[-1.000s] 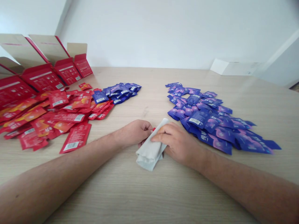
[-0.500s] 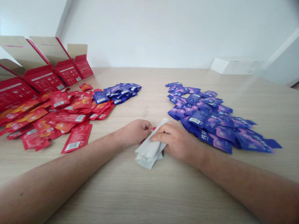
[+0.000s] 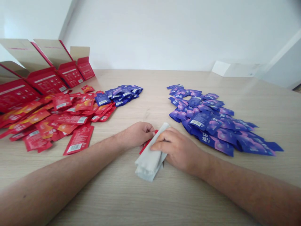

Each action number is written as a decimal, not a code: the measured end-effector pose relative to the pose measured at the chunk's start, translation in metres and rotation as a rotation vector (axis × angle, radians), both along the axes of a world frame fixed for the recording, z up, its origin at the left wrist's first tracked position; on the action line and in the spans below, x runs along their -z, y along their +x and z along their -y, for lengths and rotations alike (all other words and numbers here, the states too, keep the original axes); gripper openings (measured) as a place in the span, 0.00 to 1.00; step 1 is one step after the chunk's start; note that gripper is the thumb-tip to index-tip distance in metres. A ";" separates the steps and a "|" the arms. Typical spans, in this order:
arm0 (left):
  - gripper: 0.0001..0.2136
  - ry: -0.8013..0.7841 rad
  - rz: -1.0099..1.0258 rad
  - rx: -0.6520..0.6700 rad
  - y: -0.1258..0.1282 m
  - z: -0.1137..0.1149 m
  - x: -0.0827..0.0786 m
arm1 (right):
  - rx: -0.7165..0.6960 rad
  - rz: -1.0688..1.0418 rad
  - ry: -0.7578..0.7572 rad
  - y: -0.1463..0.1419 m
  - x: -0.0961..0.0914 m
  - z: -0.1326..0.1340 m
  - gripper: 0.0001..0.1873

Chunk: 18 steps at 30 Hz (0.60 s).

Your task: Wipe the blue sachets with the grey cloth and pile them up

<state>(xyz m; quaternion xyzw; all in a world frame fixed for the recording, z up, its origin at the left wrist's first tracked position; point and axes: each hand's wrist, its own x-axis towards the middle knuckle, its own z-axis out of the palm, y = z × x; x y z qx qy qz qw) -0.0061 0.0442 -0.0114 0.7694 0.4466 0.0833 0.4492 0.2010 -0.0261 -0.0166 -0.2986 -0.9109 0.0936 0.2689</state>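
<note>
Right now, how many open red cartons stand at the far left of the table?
4 open red cartons: one at the left edge of the view, the next, a third, and the farthest. More may lie beyond the frame edge.

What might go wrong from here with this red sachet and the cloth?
The red sachet shows only as a thin edge between the left hand and the grey cloth, so it may slip out unnoticed. The right hand sits close to the blue sachets, and a sideways slip might knock them. Another blue group touches the red pile, so the colours may get mixed.
</note>
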 end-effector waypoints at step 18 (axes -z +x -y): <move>0.11 -0.005 -0.020 -0.014 0.000 0.000 0.000 | 0.123 0.006 -0.009 0.004 0.000 -0.002 0.19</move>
